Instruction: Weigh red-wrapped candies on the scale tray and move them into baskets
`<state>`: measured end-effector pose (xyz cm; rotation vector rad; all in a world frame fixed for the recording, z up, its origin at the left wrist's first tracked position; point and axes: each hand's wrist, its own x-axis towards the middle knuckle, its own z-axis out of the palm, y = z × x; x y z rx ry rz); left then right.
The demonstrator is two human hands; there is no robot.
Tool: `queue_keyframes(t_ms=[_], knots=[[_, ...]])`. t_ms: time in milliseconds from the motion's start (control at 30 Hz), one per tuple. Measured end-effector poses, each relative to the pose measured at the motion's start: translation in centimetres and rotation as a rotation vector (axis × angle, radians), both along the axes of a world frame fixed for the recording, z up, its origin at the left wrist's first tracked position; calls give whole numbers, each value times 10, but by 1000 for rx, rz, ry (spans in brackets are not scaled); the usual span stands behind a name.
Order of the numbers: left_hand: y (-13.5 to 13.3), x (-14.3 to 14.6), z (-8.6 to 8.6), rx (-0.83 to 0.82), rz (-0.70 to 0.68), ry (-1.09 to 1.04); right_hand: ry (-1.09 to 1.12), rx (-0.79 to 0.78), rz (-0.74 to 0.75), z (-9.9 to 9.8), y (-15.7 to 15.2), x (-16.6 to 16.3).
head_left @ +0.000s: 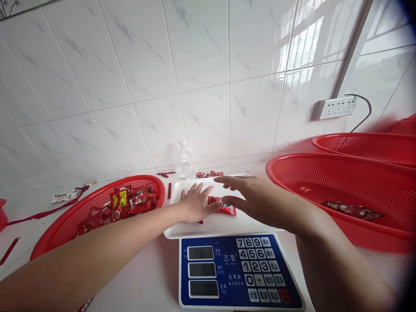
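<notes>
A white weighing tray (250, 223) sits behind the blue keypad panel (230, 273) of a digital scale. On the tray lies a small red snack packet (231, 209) with white and black print. My left hand (195, 206) is spread flat over the tray's left part, its thumb beside the packet. A bit of red wrapper shows from beneath that hand; the rest is hidden. My right hand (256, 197) hovers at the packet's right, thumb and fingers stretched out and apart. Whether its thumb touches the packet, I cannot tell.
A red basket (159, 184) of small red packets stands left. Right is a larger red basket (271, 167) with a few packets (354, 210), another basket (364, 138) behind it. A clear plastic bottle (186, 162) and more packets (208, 174) are near the wall. A power strip (336, 107) is mounted above.
</notes>
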<state>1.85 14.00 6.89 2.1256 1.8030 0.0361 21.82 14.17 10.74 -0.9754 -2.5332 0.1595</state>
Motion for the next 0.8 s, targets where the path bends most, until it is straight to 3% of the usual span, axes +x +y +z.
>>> queue_keyframes(t_ms=[233, 300, 400, 500, 600, 667, 700, 800], knots=[[5, 12, -14, 37, -267, -47, 11, 37, 9, 0, -1, 2], [7, 9, -7, 49, -262, -102, 9, 30, 4, 2, -3, 3], [8, -7, 10, 118, -137, -211, 9, 11, 11, 3, -4, 4], [10, -50, 25, 187, 89, -242, 27, 0, 18, 3, -2, 6], [5, -115, 28, 282, 360, -149, 26, 19, 15, 0, 1, 7], [-8, -159, 24, 199, 511, 5, 26, 46, 24, -4, 5, 8], [-19, -178, 21, 101, 537, 129, 30, 61, 28, -6, 6, 8], [-57, -214, 12, -103, 530, 220, 49, 92, 35, -13, 12, 6]])
